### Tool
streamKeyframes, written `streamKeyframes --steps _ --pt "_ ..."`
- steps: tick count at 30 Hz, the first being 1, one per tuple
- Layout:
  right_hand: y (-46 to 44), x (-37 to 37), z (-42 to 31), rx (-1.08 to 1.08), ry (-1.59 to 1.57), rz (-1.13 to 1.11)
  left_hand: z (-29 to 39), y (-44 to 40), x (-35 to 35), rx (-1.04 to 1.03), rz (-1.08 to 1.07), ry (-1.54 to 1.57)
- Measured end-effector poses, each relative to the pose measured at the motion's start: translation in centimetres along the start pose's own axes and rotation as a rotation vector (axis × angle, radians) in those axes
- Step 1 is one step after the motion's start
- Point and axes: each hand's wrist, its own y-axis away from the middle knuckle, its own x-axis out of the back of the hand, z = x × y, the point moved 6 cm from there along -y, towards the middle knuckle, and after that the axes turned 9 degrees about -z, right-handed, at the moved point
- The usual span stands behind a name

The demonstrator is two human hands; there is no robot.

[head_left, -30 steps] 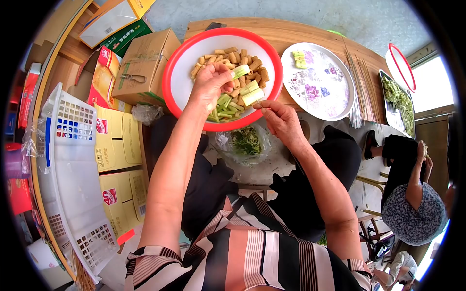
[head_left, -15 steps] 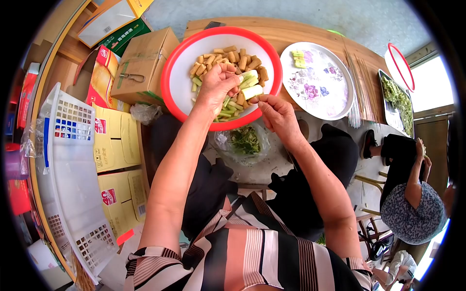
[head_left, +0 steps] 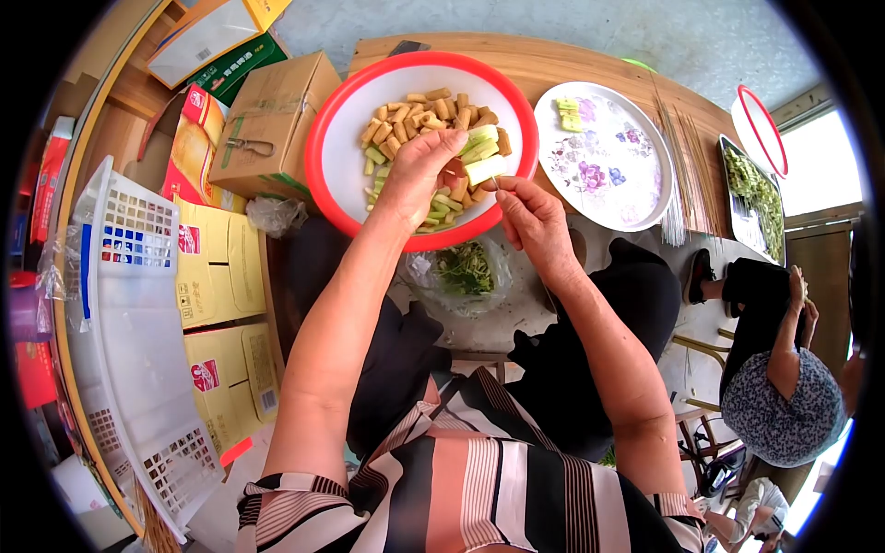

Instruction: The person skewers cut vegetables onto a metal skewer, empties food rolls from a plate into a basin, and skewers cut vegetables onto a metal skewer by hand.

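Note:
A white bowl with a red rim (head_left: 330,175) holds brown cut pieces (head_left: 406,115) and green cut pieces (head_left: 442,214). Over it, my left hand (head_left: 419,175) is closed at pale green vegetable pieces (head_left: 485,168); its fingertips press against their upper left end. My right hand (head_left: 532,217) pinches a thin skewer at the lower right end of those pieces, beside the bowl's rim. Most of the skewer is too thin to follow. To the right, a flowered white plate (head_left: 608,194) carries a few green pieces (head_left: 569,114) near its upper left edge.
Thin skewers (head_left: 687,175) lie right of the plate on the wooden table (head_left: 516,51). A tray of greens (head_left: 758,198) is farther right. Below the bowl sits a plastic bag of greens (head_left: 466,269). Boxes (head_left: 277,120) and a white basket (head_left: 152,323) stand left. Another person (head_left: 784,396) sits right.
My left hand has moved right, onto the pale green pieces by my right hand. The light green piece it held over the bowl is now against the others. My right hand has barely moved.

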Motion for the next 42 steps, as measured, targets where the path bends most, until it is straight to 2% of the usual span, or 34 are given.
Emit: streamKeyframes --steps 7,13,17,23,29,31,32,34,36,38,42 --pt "-0.2 0.0 0.2 0.005 0.046 0.038 0.2 0.4 -1.3 0.064 -0.118 0.045" --pt "-0.2 0.0 0.0 0.012 0.119 0.049 0.0 0.3 -0.7 0.018 -0.056 0.044" --pt "-0.2 0.0 0.2 -0.012 0.059 0.065 0.3 0.5 -1.7 0.033 -0.09 0.094" --pt "-0.3 -0.1 0.1 -0.024 0.078 0.049 -0.1 0.2 -1.0 0.001 -0.076 -0.01" --pt "-0.4 -0.2 0.1 -0.043 0.039 0.045 -0.2 0.6 -2.2 0.004 -0.056 0.188" --pt "-0.6 -0.4 0.3 -0.015 0.074 0.06 -0.2 0.8 -1.8 -0.038 0.135 0.066" --pt "-0.7 -0.7 0.4 -0.015 0.074 0.061 -0.9 0.4 -1.7 -0.038 0.134 0.067" --pt "-0.9 -1.3 0.5 -0.013 0.086 0.048 -1.3 0.2 -0.7 -0.197 0.302 -0.092" --pt "-1.0 -1.7 0.0 -0.003 0.062 0.03 -1.6 -0.1 -0.6 -0.242 0.336 -0.108" --pt "-1.0 -1.9 -0.5 -0.024 0.061 0.019 -0.7 0.0 -0.4 -0.386 0.408 -0.209" --pt "-1.5 -2.1 -0.5 -0.012 -0.032 0.008 0.6 0.7 -1.3 -0.522 0.414 -0.317"
